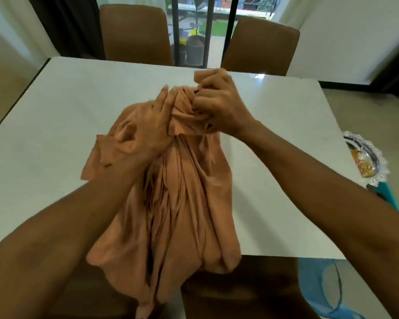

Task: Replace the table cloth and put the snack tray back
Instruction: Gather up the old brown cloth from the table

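Bare forearms are seen reaching in from the bottom corners, and between them the lower end of the orange table cloth [177, 203] hangs in long loose folds past the near edge of the table [55, 134], in front of a brown chair [228, 291]. The cloth is bunched, not spread; most of the white table top is left uncovered. Higher up, the gathered top of the bundle is held over the middle of the table by both hands. The left hand [145, 132] is wrapped into the folds with its fingers lying long against the bunch, though blur hides how tightly they close. The right hand [219, 109] is curled firmly, and a corner or hem is pinched so that a small flap stands above the knuckles. The fabric is judged thin, light and very limp, with a slight slipperiness suggested by its smooth drape; no shape is kept when it is lifted. A hem or two corners are best taken, well apart, so that it can be shaken open. Off the table's right edge, the silver snack tray [366, 162] is set on something teal, apart from the cloth. Two more chairs [134, 33] are pushed in at the far side.
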Demonstrator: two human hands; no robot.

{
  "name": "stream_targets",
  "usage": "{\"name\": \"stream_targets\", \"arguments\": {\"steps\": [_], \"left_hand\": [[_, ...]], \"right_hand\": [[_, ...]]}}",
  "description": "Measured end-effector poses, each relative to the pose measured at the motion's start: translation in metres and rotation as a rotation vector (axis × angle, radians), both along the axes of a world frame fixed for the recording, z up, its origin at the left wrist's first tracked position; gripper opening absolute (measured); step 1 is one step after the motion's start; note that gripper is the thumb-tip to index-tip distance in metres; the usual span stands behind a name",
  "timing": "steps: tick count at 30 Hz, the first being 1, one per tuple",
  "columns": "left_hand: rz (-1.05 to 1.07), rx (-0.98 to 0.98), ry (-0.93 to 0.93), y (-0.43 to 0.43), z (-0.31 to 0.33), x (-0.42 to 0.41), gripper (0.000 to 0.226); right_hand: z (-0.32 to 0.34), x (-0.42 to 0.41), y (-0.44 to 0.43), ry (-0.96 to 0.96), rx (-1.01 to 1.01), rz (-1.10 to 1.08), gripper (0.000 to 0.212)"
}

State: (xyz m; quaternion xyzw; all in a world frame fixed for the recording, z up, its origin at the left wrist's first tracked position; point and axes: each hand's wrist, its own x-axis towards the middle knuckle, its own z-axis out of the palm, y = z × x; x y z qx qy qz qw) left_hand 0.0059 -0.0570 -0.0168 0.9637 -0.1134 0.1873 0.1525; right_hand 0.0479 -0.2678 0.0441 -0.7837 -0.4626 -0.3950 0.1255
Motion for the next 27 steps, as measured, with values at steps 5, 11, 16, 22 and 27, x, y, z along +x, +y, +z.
{"name": "stream_targets", "arguments": {"steps": [5, 11, 16, 22, 27], "left_hand": [[-0.081, 0.239, -0.137, -0.017, 0.069, 0.033, 0.066], [-0.072, 0.395, 0.225, -0.032, -0.038, -0.041, 0.089], [-0.097, 0.284, 0.389, -0.032, -0.083, -0.097, 0.077], [-0.186, 0.107, 0.365, -0.007, -0.048, -0.098, 0.092], [-0.185, 0.236, 0.531, 0.031, -0.047, -0.110, 0.126]], "right_hand": [[0.002, 0.000, -0.030, 0.049, 0.244, -0.193, 0.027], [-0.129, -0.087, -0.051, 0.697, 0.204, -0.222, 0.031], [-0.177, -0.143, -0.063, 0.918, 0.093, -0.191, 0.052], [-0.142, -0.109, -0.050, 0.845, 0.402, -0.362, 0.059], [-0.110, -0.069, -0.028, 1.376, 0.314, -0.425, 0.111]]}}
